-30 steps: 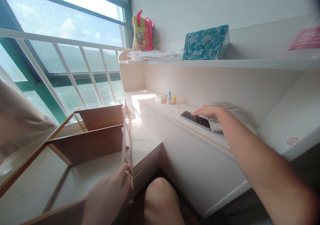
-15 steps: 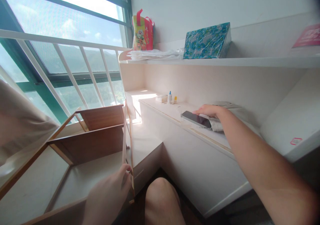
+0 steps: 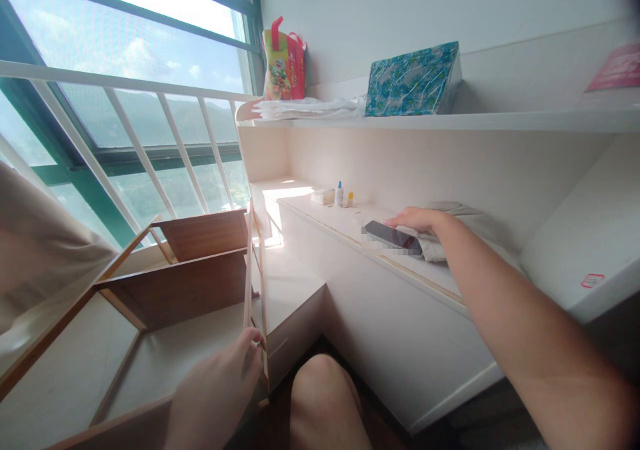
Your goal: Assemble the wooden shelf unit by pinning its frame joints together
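In the head view, my right hand is closed on a dark smartphone at the front edge of the white counter. Only the back of that hand and a few fingers show. Beside it, a crumpled beige cloth lies partly behind my forearm. At the lower left, my left hand has its fingers curled around the right edge of a wooden shelf frame with brown panels. My fingertips there are partly hidden by the hand itself.
A tissue pack, a blue-capped bottle and a yellow-topped bottle stand on the counter. Above, the upper shelf carries a blue patterned box and a red-yellow bag. White railings front the window. My knee is below.
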`<state>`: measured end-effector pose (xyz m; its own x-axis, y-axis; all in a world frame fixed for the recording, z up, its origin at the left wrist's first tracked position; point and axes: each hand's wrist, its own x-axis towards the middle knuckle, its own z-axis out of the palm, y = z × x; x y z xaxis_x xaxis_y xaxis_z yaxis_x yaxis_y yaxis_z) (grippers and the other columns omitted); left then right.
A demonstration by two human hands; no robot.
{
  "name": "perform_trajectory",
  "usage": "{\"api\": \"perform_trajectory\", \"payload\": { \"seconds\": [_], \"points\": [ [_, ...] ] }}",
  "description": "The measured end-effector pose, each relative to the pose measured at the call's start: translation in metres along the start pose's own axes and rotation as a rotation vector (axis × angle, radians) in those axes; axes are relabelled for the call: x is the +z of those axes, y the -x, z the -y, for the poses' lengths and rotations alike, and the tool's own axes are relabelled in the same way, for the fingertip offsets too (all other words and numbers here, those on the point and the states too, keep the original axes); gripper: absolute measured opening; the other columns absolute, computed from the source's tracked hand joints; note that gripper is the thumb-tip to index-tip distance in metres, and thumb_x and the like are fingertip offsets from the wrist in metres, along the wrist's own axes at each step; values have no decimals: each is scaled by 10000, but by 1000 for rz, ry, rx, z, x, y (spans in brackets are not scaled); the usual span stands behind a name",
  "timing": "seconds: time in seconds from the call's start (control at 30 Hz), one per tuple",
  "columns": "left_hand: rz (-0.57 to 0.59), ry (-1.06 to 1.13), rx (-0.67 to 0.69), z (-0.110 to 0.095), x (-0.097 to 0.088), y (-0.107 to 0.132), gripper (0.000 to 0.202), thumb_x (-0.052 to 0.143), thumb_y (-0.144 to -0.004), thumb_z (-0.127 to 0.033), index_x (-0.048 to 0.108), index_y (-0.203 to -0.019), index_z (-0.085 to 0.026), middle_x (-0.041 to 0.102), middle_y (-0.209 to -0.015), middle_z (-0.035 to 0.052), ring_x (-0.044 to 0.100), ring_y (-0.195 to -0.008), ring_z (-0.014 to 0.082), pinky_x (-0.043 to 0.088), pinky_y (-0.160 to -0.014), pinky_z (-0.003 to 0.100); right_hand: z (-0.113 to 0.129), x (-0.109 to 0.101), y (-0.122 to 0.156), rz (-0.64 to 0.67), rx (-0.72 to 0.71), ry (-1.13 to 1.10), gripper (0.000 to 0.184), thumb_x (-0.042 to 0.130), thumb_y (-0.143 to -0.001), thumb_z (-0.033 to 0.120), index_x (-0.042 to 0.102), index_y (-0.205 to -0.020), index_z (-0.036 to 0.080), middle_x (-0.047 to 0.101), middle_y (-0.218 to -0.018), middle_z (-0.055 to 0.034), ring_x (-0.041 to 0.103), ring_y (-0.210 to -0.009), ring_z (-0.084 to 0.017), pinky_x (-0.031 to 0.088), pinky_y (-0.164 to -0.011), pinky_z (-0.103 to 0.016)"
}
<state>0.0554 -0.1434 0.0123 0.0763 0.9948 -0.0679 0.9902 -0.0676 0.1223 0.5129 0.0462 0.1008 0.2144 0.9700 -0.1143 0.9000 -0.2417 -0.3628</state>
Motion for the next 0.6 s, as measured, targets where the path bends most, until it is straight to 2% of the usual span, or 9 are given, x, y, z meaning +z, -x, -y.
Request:
{"api": "perform_trajectory", "payload": {
  "seconds": [0.1,0.17,0.4,0.47,0.6],
  "points": [
    [8,-1,-3,0,-1,0,293,323,-986,-368,570,-1138,-332,771,-917,-1,726,-891,257,348,-637,316,0,0,-1,84,19,-43,582,620,-779,708,747,-967,172,713,-1086,-148,642,-908,-245,475,-778,-333],
    [8,6,-1,0,0,0,291,323,-987,-374,568,-1139,-334,771,-930,-1,725,-893,259,353,-643,318,-1,0,-2,95,29,-53,571,617,-785,703,742,-984,182,704,-1126,-140,633,-933,-243,468,-793,-330],
    [-10,6,0,2,2,0,289,317,-986,-377,572,-1115,-340,770,-909,-8,723,-888,262,330,-637,319,-1,1,-10,37,25,-18,496,616,-823,633,750,-960,176,688,-1158,-139,614,-945,-249,458,-786,-333],
    [-17,3,1,1,2,0,287,317,-985,-375,570,-1114,-339,770,-913,-10,723,-892,264,324,-636,320,1,1,-14,-9,-9,0,457,604,-843,597,754,-939,176,694,-1113,-128,615,-924,-241,456,-769,-319],
    [-4,6,-3,0,1,0,294,305,-988,-379,564,-1119,-338,769,-914,-9,723,-893,279,323,-640,330,12,-2,-29,-73,-100,54,414,613,-844,548,747,-908,162,701,-890,-94,612,-792,-214,449,-721,-308]
  ]
}}
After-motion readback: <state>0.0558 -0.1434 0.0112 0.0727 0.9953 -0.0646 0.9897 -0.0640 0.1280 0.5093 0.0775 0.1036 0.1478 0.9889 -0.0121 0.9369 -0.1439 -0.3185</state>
